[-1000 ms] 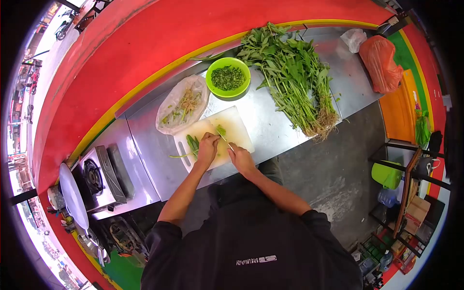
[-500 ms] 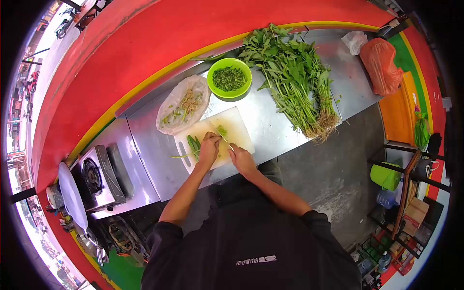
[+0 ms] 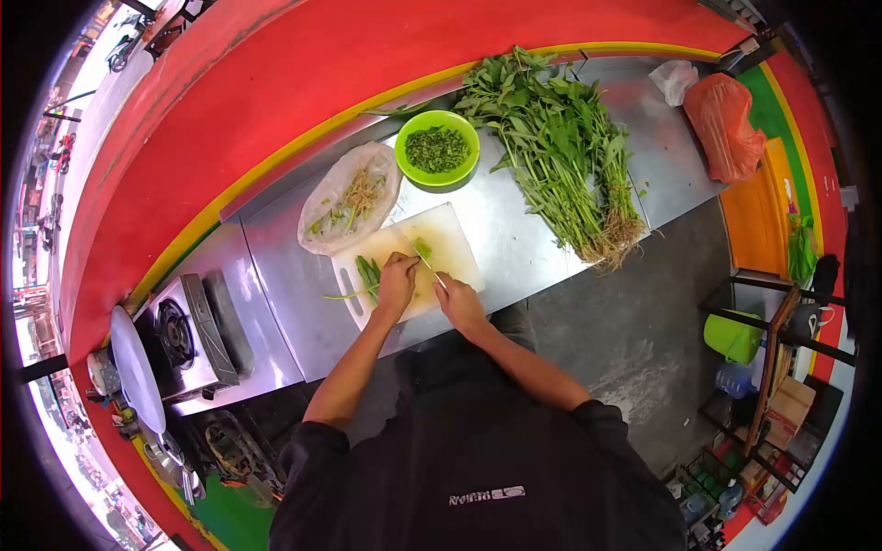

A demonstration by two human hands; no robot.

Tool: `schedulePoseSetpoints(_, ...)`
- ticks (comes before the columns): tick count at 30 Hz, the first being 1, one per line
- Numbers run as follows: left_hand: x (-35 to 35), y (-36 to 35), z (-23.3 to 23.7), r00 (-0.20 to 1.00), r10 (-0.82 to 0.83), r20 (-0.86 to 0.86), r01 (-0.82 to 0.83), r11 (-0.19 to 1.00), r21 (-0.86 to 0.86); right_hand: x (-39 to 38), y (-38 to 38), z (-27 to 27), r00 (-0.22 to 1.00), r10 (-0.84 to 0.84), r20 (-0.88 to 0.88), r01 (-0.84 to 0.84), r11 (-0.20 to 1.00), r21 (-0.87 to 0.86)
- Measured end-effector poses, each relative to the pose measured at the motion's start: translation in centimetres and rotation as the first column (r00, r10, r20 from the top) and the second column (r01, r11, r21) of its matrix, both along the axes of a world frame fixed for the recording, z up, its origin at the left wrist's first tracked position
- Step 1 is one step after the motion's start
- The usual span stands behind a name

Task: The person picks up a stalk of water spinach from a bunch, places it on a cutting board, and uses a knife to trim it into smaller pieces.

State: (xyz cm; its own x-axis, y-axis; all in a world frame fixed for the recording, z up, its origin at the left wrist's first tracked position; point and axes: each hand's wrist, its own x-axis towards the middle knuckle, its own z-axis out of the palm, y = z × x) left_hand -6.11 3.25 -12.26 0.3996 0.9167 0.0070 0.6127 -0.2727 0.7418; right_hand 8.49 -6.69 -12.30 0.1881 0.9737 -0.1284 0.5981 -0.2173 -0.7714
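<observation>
On a white plastic cutting board (image 3: 452,241) atop a steel counter (image 3: 514,230), the left hand (image 3: 397,281) curls closed, pinning a small bunch of green leafy stems (image 3: 367,272). The right hand (image 3: 457,301) grips a thin-bladed knife (image 3: 428,265) at their cut end. The stems look light, soft and limp, and are best pinched together near the cut. A lime-green plastic bowl (image 3: 432,178) of chopped greens sits behind.

Your cutting board (image 3: 455,246) lies on the counter (image 3: 514,241) before you. Behind it sit a scrap bag (image 3: 323,228), left, and a bowl (image 3: 410,167), right. Greens (image 3: 560,156) lie right of the bowl; the stove (image 3: 188,335) stands at your far left.
</observation>
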Motion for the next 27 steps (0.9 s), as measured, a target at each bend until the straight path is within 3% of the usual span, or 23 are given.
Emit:
schedulePoseSetpoints(19, 0.3, -0.1, -0.5, 0.996, 0.047, 0.069, -0.047, 0.999, 0.001, 0.5, -1.1, 0.7, 1.000, 0.021, -0.007, -0.022, 0.997, -0.080)
schedulePoseSetpoints(27, 0.3, -0.6, -0.2, 1.000, 0.017, -0.001, -0.017, 0.999, -0.027, 0.4, -0.4, 0.1, 0.998, 0.042, 0.049, -0.038, 0.997, -0.070)
